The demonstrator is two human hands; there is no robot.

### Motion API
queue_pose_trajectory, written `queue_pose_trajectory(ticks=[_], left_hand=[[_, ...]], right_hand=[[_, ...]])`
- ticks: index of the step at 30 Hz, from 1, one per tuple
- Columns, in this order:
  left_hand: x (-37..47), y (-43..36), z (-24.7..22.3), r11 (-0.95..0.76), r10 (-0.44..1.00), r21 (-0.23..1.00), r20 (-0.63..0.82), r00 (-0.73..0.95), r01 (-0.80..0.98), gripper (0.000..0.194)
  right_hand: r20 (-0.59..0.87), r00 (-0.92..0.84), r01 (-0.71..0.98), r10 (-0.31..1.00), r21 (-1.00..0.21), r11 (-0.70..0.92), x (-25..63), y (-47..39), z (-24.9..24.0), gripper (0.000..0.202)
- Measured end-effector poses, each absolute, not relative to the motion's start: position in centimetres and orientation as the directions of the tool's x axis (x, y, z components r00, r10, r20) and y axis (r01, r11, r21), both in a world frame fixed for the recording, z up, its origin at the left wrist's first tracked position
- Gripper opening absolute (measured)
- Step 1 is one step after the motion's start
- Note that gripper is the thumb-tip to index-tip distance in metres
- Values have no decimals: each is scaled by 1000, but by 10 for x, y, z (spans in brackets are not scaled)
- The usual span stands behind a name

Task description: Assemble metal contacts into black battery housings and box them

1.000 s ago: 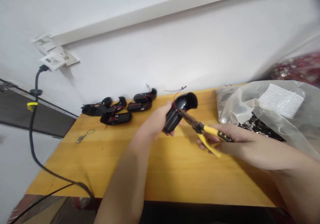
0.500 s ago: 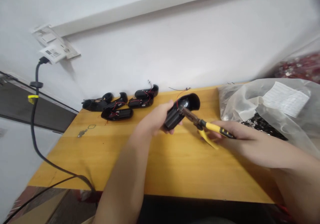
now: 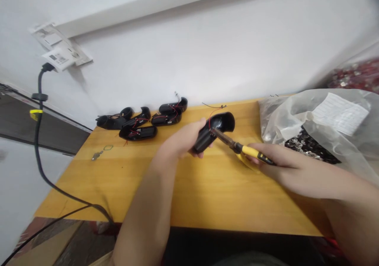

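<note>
A black plastic housing (image 3: 204,139) with a curved, cupped end is held tilted above the table by my left hand (image 3: 189,136), fingers wrapped under it. A thin red and black wire (image 3: 210,117) rises from it to a small part at its end. My right hand (image 3: 266,155) grips yellow-and-black pliers (image 3: 250,151). The pliers' jaws reach into the housing near the base of the red wire; what lies between the tips is too small to tell.
Several similar black housings (image 3: 139,133) with red wires lie at the back left. Keys (image 3: 96,155) rest on the wooden table (image 3: 118,187). An open plastic bag (image 3: 272,119) of small metal parts stands at right. A black cable (image 3: 40,147) hangs at left.
The yellow handles of the pliers have drawn closer together in my right hand. The housing stays in my left hand, and the view has shifted slightly.
</note>
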State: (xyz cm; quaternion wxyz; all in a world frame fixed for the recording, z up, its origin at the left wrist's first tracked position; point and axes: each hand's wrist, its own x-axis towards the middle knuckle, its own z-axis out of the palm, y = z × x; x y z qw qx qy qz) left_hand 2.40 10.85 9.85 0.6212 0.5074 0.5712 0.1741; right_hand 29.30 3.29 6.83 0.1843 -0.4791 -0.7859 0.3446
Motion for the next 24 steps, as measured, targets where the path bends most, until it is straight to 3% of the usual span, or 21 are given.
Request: queue_pose_trajectory(ticks=[6,18,24], left_hand=[[19,109,98,393,784,822,-534,317,413,53],[14,109,100,390,811,853,-497,310,348,49],[14,110,101,403,786,846,-516,341,351,47]], right_hand=[[27,-523,637,852,-652,412,294,30,66,33],[-10,-426,649,905,-700,298,291,28,75,35],[96,-437,667,894,-632,394,296,22,67,33]])
